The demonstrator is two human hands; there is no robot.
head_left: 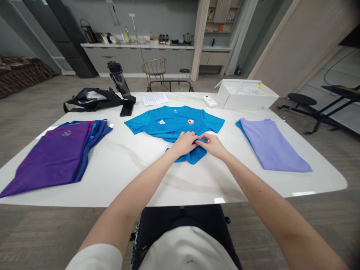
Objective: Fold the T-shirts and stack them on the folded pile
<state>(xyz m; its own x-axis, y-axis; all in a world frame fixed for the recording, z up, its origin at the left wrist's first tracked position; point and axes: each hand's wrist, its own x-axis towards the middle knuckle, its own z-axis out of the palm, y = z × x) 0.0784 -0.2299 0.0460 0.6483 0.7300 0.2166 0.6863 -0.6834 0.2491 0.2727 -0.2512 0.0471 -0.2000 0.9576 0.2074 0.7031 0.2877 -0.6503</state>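
Note:
A blue T-shirt (176, 122) lies front up in the middle of the table, sleeves spread and collar toward the far side. Its lower part is bunched, with a loose flap hanging toward me. My left hand (185, 143) rests on the bunched cloth, its fingers closed at the fabric. Right beside it, my right hand (213, 144) pinches the same cloth between thumb and fingers. The fingertips of both hands nearly meet, and part of the hem is hidden beneath them.
On the white table (126, 168), folded purple and dark blue clothes (53, 157) lie left and a folded lavender garment (275, 144) right. Along the back are a black bag (95, 99), bottle (119, 80), phone (127, 108), paper (155, 99), white device (209, 101) and white box (247, 95).

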